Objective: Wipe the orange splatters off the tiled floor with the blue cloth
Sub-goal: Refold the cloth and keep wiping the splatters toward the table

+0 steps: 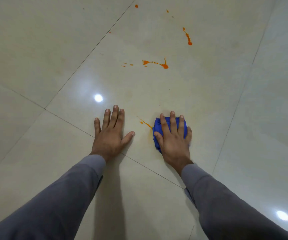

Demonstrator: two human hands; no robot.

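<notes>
1. the floor [209, 101] is glossy pale cream tile, with thin dark grout lines crossing at a slant; one joint meets at 9 o'clock from the hands, another near the right sleeve [226, 201].
2. ceiling lights reflect as bright spots: one at 11 o'clock from the left hand [111, 134], one at the far right edge, one low at 4 o'clock.
3. the left hand lies flat on the tile, fingers straight and slightly spread, thumb out toward 3 o'clock, holding nothing; it straddles a grout line.
4. the right hand [172, 135] presses flat on the cloth [157, 125], fingers straight and a little apart over it, thumb along its left edge.
5. the cloth is bunched blue, under the right palm, showing at the fingers and left side.
6. a thin orange streak [145, 122] runs from 10 o'clock into the cloth's left edge, between the hands.
7. a larger splatter [157, 63] lies at 12 o'clock, well beyond the fingertips; a dotted trail [187, 36] sits farther at 1 o'clock; small drops [136, 6] near the top edge.
8. faint yellowish haze marks the tile around the cloth.
9. open tile spreads on every side of the hands; grey sleeves fill the lower corners.
</notes>
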